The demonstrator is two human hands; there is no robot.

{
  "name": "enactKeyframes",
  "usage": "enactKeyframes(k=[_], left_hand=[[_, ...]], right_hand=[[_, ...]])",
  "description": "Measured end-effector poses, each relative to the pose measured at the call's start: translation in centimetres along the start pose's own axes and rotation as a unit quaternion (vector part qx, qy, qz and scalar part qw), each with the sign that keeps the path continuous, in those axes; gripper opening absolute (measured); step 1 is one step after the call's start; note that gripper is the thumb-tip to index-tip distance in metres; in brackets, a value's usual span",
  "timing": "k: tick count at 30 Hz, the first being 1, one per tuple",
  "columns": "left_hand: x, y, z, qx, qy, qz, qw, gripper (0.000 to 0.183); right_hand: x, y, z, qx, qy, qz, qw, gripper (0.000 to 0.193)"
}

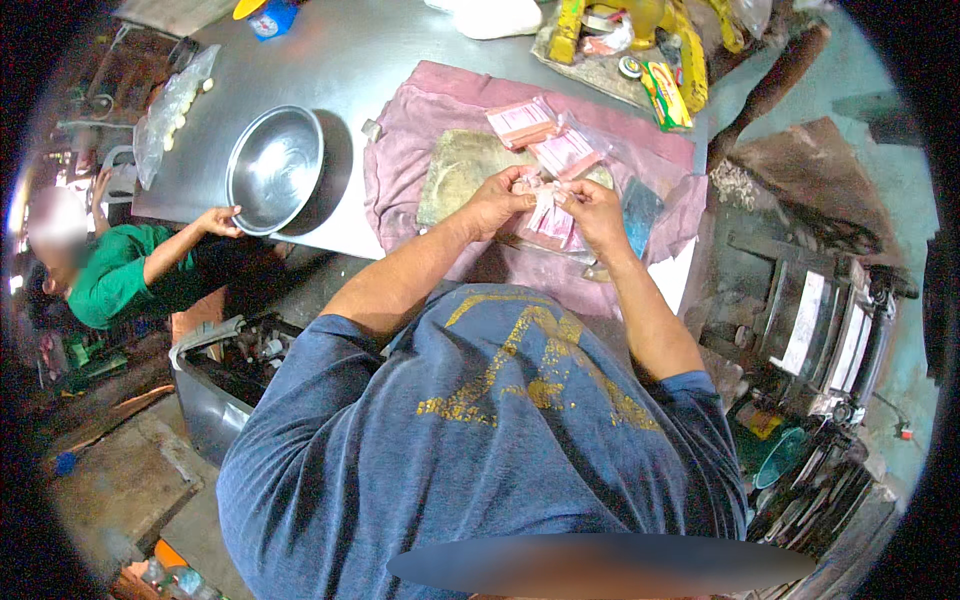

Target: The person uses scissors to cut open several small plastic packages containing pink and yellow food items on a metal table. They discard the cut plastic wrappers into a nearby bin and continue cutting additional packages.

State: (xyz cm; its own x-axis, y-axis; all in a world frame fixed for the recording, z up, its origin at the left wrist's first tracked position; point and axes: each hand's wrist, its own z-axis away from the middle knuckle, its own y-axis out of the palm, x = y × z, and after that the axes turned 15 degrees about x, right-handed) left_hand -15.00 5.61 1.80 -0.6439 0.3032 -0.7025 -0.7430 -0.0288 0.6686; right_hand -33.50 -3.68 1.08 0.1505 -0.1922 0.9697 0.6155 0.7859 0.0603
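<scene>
Both my hands are closed on a pink-and-white printed plastic packet, its upper part bunched between them. My left hand pinches the packet from the left, and my right hand grips it from the right. What lies inside the packet I cannot make out. Beneath are a worn light board and a pink cloth spread over the metal table. Just beyond my hands lie two similar pink packets, one farther off and one nearer. A bluish plastic piece rests right of my right hand.
On the left, a person in a green shirt touches the rim of a metal bowl. A clear bag with pale pieces lies beyond it. Yellow metal equipment and a yellow-green box stand at the far right.
</scene>
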Motion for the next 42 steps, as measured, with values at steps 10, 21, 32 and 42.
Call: enactKeyframes(k=[10,21,32,42], left_hand=[[-1.8,-2.4,0.5,-0.021,0.034,-0.095,0.995,0.061],[-2.8,-3.2,2.0,-0.070,0.051,0.087,0.992,0.052],[-2.3,-3.1,1.5,-0.055,0.023,0.067,0.996,0.049],[-2.0,-5.2,3.7,-0.072,-0.124,0.024,0.989,0.054]], right_hand=[[-2.2,4.5,-0.5,-0.253,0.008,-0.007,0.967,0.020],[4.8,3.0,-1.1,-0.306,-0.090,-0.143,0.937,0.014],[5.2,-0.6,-0.3,-0.268,-0.071,-0.110,0.955,0.012],[-0.5,3.1,-0.5,-0.128,0.016,0.057,0.990,0.003]])
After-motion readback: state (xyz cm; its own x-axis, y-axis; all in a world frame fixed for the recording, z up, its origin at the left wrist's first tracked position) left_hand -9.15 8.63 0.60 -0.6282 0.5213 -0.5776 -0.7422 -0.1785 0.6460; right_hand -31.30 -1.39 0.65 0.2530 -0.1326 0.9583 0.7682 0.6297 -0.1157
